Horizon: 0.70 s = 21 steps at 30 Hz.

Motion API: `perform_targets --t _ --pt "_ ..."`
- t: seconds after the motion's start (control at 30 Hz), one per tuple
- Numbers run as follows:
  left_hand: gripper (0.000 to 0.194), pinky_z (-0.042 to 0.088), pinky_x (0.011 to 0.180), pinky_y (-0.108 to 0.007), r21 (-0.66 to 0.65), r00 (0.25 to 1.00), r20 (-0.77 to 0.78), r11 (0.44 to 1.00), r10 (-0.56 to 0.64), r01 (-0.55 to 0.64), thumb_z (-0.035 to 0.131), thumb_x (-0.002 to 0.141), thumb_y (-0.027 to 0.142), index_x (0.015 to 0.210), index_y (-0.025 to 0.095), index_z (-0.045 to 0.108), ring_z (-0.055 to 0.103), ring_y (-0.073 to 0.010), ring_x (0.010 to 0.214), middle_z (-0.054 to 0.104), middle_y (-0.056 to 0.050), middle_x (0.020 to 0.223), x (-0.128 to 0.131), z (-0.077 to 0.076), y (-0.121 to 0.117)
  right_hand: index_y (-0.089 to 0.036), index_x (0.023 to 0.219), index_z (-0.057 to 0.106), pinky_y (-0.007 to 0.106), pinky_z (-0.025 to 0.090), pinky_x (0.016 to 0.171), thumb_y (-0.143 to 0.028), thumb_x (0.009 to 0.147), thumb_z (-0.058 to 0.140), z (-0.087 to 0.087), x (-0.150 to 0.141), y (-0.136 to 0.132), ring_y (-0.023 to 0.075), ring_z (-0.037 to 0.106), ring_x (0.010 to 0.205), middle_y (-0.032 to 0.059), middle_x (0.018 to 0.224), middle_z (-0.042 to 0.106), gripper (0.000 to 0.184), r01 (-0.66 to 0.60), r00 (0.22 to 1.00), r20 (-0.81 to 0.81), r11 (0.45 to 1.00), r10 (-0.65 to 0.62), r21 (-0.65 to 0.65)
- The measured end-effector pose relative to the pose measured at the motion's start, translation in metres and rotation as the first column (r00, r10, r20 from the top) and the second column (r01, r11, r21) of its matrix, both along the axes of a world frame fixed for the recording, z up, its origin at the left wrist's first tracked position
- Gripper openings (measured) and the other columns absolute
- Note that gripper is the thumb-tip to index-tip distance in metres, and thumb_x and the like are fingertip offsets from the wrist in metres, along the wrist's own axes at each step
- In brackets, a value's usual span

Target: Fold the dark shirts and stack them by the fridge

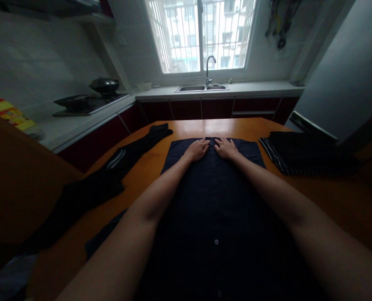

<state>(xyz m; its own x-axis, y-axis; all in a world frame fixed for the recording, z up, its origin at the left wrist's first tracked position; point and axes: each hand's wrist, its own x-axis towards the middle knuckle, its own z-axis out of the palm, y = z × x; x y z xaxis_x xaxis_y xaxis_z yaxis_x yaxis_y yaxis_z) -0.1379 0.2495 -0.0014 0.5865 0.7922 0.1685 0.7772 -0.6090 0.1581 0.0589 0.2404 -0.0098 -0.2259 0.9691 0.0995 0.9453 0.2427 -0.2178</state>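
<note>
A dark navy shirt [215, 200] with small white buttons lies spread on the orange wooden table [148, 167], its far edge towards the window. My left hand [198, 149] rests on the cloth near that far edge, left of the button line, fingers stretched out. Just across the line, my right hand [226, 148] lies in the same way, fingers extended on the fabric. A narrow gap separates the two hands. Part of the shirt's left side is hidden under my left forearm.
Black trousers [94, 188] with pale stripes stretch along the table's left side. A pile of folded dark clothes [311, 152] sits at the right. Beyond are a sink [190, 88], a faucet [208, 69], a stove with a wok [104, 85], and a yellow-red package [8, 112].
</note>
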Motion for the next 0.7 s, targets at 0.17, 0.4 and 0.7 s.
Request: perform_targets --t 0.17,0.4,0.7 --pt "0.06 0.016 0.123 -0.057 -0.113 0.99 -0.139 0.993 0.018 -0.034 0.023 0.105 0.044 0.161 0.022 0.025 0.014 -0.0268 0.156 0.018 -0.003 0.168 0.0 0.002 0.006 -0.014 0.158 0.032 0.057 0.013 0.121 -0.045 0.103 0.027 0.005 0.001 0.003 0.0305 0.018 0.154 0.0178 0.166 0.022 0.063 -0.015 1.0 0.008 0.999 0.015 -0.049" --pt "0.061 0.017 0.122 -0.058 -0.084 0.984 -0.175 0.996 0.027 -0.042 0.019 0.105 0.047 0.162 0.025 0.022 0.013 -0.0277 0.156 0.015 -0.001 0.169 -0.001 0.001 0.007 -0.012 0.159 0.03 0.046 0.015 0.124 -0.039 0.104 0.026 0.002 -0.002 -0.041 0.0226 0.019 0.154 0.0128 0.166 0.025 0.061 -0.259 0.961 -0.076 0.96 0.268 0.105" --pt "0.06 0.015 0.122 -0.058 -0.085 0.988 -0.149 0.995 0.041 -0.054 0.02 0.105 0.05 0.161 0.029 0.024 0.013 -0.0276 0.156 0.016 0.0 0.169 -0.001 -0.004 0.013 -0.017 0.158 0.033 0.055 0.015 0.123 -0.049 0.103 0.028 -0.004 0.069 -0.044 0.0275 0.017 0.155 0.0122 0.167 0.021 0.064 -0.14 0.989 0.038 0.99 0.141 -0.03"
